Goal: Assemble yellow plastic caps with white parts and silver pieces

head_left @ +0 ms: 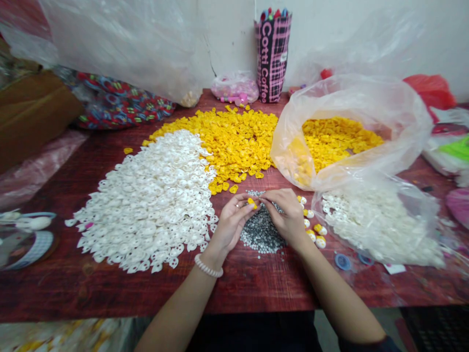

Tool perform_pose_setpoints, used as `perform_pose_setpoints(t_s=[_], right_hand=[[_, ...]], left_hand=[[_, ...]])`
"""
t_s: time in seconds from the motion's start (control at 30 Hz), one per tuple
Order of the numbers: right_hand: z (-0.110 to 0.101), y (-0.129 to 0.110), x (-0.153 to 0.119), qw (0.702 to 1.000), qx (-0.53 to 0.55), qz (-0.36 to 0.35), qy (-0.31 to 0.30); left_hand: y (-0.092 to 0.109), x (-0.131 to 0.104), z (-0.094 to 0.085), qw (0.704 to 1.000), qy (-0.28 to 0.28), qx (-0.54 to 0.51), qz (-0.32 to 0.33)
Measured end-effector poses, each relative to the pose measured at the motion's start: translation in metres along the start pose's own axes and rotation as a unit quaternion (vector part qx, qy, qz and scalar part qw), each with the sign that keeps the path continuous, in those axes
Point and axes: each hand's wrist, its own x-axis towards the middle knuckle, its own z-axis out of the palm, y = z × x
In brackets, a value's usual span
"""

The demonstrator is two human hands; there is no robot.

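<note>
My left hand [236, 219], with a coiled band on its wrist, pinches a small yellow piece [252, 203] between thumb and fingers. Close beside it, my right hand [287, 212] has its thumb and index fingertip pressed together near that piece; what they hold, if anything, is too small to make out. Both hands are above a pile of small grey and clear discs [264, 232]. White pieces [154, 200] are heaped on the left, and yellow pieces [238, 137] lie behind the hands. Several yellow-and-white pieces [320, 241] sit just right of my right hand.
An open plastic bag [399, 110] with yellow pieces stands at the back right, before a bag of white pieces [384, 225]. A plaid bag [273, 58] stands against the wall. Blue round items [342, 261] lie near the right front; a cardboard box [32, 112] is at left.
</note>
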Motion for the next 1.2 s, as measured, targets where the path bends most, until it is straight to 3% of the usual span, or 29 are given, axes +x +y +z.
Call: perform_pose_setpoints(t_s=[0.37,0.6,0.77,0.87,0.97,1.1,1.17,1.2], right_hand=[[0.001,0.006,-0.003,0.989,-0.104,-0.102,-0.007],[-0.002,0.01,-0.003,0.98,-0.127,-0.142,-0.061],[-0.002,0.012,-0.001,0.984,-0.089,-0.14,-0.066],[-0.007,0.012,0.002,0.992,-0.041,-0.109,-0.045],[-0.025,0.022,0.008,0.998,-0.039,-0.034,0.037],[-0.067,0.07,0.029,0.968,-0.148,0.12,0.161],[-0.087,0.1,0.045,0.945,-0.242,0.185,0.119],[-0.095,0.114,0.053,0.928,-0.307,0.207,0.046]], left_hand=[[-0.002,-0.001,0.002,0.998,-0.032,0.049,-0.014],[-0.008,0.001,-0.003,0.995,-0.024,0.095,0.005],[-0.004,0.001,-0.002,0.998,-0.036,0.035,-0.022],[0.0,-0.001,0.0,0.997,-0.058,-0.001,-0.045],[0.003,-0.002,-0.001,0.995,-0.069,-0.029,-0.071],[0.002,-0.002,-0.003,0.992,-0.059,-0.055,-0.095],[0.001,-0.002,-0.003,0.992,-0.055,-0.061,-0.095],[0.001,-0.002,-0.003,0.992,-0.055,-0.061,-0.095]])
